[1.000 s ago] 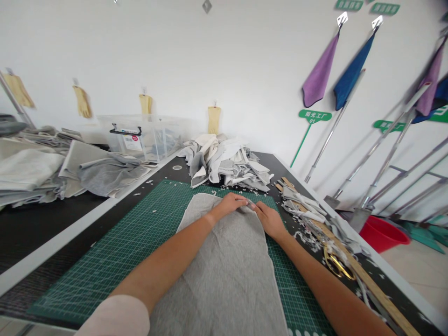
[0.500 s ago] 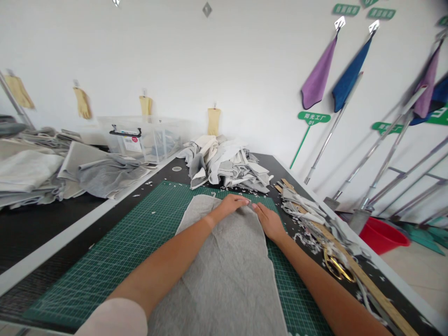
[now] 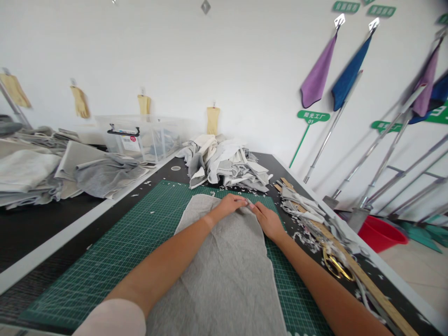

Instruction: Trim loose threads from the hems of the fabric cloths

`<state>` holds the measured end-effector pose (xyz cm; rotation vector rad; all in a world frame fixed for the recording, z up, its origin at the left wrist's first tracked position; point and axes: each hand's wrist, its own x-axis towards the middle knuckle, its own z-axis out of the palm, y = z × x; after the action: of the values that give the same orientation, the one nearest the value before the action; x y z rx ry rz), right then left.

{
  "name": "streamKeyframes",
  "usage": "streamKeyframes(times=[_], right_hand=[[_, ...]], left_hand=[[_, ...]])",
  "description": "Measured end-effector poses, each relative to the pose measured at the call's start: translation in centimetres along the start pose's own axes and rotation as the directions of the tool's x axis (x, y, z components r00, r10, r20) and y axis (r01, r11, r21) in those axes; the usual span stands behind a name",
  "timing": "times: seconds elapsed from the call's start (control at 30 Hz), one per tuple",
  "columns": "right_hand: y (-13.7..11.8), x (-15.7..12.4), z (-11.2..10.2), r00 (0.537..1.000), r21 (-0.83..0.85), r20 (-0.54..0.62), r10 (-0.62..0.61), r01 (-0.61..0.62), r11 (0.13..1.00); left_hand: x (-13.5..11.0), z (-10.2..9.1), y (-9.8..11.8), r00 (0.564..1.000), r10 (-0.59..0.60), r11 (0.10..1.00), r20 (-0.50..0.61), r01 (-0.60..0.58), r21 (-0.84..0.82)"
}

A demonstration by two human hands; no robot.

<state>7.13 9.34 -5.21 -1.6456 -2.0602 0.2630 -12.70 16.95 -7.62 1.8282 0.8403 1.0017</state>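
Observation:
A long piece of grey fabric (image 3: 224,275) lies over a green cutting mat (image 3: 129,247), reaching from its far part to the near edge of the view. At the fabric's far right corner, my left hand (image 3: 231,204) pinches the edge between its fingers. Just to the right, my right hand (image 3: 269,221) grips the same edge. The fingertips of both hands nearly meet, and a small bit of edge shows raised between them. Parts of the fingers are hidden by the hands themselves.
Behind the mat is a heap of grey and white fabric scraps (image 3: 231,163). Gold-handled scissors (image 3: 338,266) and a wooden strip (image 3: 371,284) lie among offcuts on the right. Folded fabric (image 3: 28,172) and a clear plastic box (image 3: 154,140) stand left. A red bucket (image 3: 381,233) is beyond the table.
Both hands stay at the fabric's far right corner. A bit more of the edge shows raised between the fingertips. The view has shifted very slightly.

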Motion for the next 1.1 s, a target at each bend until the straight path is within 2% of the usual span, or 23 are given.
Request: streamKeyframes(times=[0.17,0.4,0.67,1.1], right_hand=[[0.1,0.0,0.0,1.0,0.037,-0.008,-0.019,0.019,0.999],[0.3,0.0,0.1,0.998,0.057,-0.034,-0.061,0.063,0.996],[0.0,0.0,0.2,1.0,0.049,-0.021,-0.001,0.002,0.999],[0.2,0.0,0.2,1.0,0.051,-0.016,-0.026,0.027,0.998]], left_hand=[[-0.1,-0.1,0.3,1.0,0.013,1.0,0.003,-0.013,0.005],[-0.3,0.1,0.8,0.999,-0.048,0.999,-0.026,0.047,-0.025],[-0.2,0.1,1.1,0.997,-0.045,0.999,-0.06,0.044,-0.019],[-0.1,0.1,0.5,0.996,-0.05,0.998,-0.078,0.048,-0.029]])
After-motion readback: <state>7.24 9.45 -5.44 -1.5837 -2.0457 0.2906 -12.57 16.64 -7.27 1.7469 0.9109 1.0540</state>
